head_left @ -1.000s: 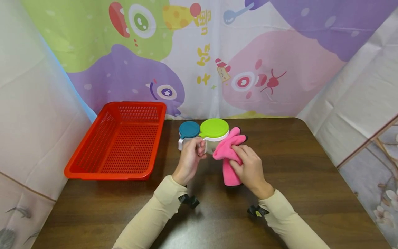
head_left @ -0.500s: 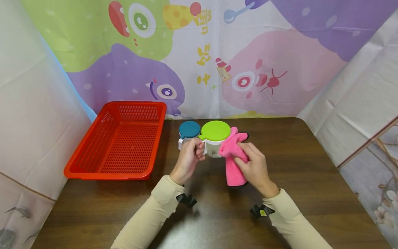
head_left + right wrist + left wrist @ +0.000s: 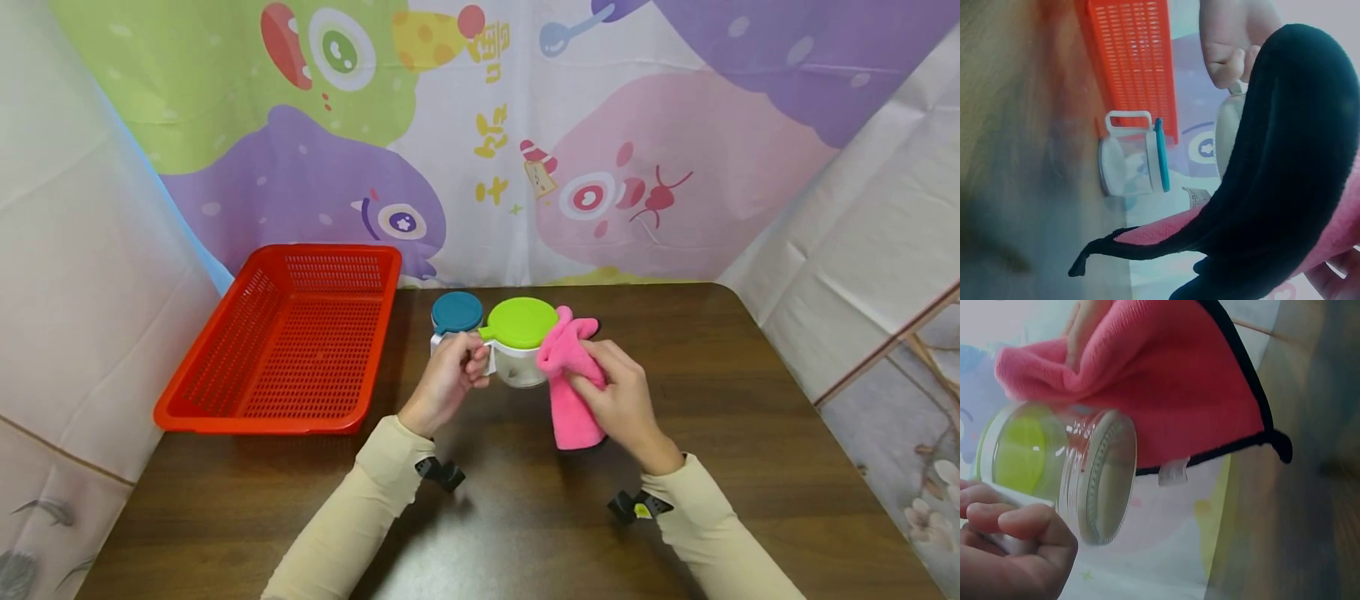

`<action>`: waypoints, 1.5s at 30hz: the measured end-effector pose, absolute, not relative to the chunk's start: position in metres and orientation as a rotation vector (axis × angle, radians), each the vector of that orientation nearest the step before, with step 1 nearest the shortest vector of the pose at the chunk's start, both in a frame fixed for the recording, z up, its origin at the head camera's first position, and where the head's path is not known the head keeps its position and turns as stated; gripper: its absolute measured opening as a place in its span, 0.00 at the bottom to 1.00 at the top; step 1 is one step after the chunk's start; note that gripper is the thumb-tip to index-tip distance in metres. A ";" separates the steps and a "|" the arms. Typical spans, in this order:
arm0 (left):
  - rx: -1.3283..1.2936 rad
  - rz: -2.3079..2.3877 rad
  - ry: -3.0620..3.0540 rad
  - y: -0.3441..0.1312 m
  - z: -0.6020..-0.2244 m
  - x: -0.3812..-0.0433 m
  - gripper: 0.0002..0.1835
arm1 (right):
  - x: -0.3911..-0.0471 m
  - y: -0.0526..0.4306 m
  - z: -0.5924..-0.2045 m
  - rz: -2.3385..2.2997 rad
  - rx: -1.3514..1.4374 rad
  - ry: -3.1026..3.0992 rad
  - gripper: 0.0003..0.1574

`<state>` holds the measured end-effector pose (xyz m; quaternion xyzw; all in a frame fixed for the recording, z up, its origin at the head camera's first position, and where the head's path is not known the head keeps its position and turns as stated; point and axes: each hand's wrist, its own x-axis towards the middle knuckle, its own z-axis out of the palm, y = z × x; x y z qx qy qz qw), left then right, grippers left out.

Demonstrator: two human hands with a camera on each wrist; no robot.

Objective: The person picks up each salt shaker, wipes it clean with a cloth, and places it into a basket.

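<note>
My left hand (image 3: 448, 371) grips the white handle of a clear glass jar (image 3: 1069, 469) with a lime green lid (image 3: 522, 322), held up above the table. In my right hand (image 3: 621, 400) is a pink cloth (image 3: 573, 400) with black edging, bunched at the top and hanging down below. The cloth lies against the right side of the jar. A second, smaller clear jar (image 3: 1129, 156) with a blue lid (image 3: 457, 312) and a white handle stands on the table just behind my left hand. In the right wrist view the cloth hides much of the green-lidded jar.
A red perforated plastic basket (image 3: 300, 358) stands on the left of the dark wooden table (image 3: 720, 400). Behind the table's far edge hangs a curtain (image 3: 480, 167) with cartoon figures.
The green-lidded jar has come a little nearer and slightly right, tilting a bit. My right hand and the cloth have shifted slightly right with it, the cloth staying against the jar's side.
</note>
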<state>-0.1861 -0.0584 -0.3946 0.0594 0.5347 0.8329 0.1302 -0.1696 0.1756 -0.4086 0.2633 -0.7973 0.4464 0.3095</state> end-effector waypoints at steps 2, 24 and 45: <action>0.184 2.406 1.543 -0.060 -0.396 -0.187 0.16 | -0.169 0.176 -0.407 1.216 0.690 -2.110 0.20; 0.311 2.335 1.552 -0.070 -0.403 -0.188 0.15 | -0.151 0.168 -0.368 1.413 0.598 -2.258 0.16; 0.383 2.286 1.507 -0.072 -0.407 -0.189 0.15 | -0.153 0.171 -0.372 1.497 0.594 -2.254 0.16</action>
